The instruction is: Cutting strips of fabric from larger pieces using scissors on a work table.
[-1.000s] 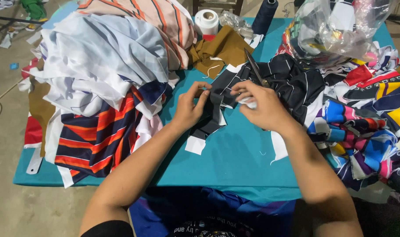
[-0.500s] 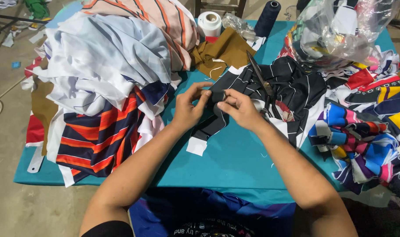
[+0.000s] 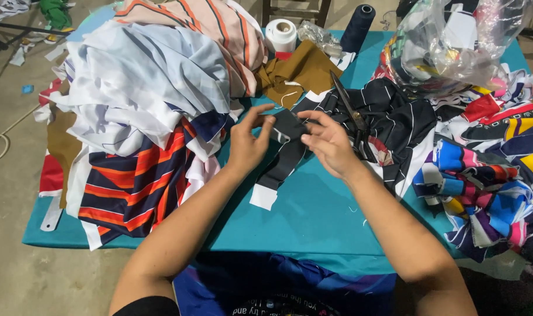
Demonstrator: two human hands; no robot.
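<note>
Head view: both forearms reach forward over the teal bench (image 3: 313,216), wrists bent inward. The left hand (image 3: 248,143) and right hand (image 3: 328,143) each pinch the black fabric strip (image 3: 284,158) between thumb and fingers, lifting its upper end just above mid-bench. Scissors (image 3: 351,114) lie just beside the right hand. A clear plastic bag (image 3: 454,44) holds coloured scraps.
</note>
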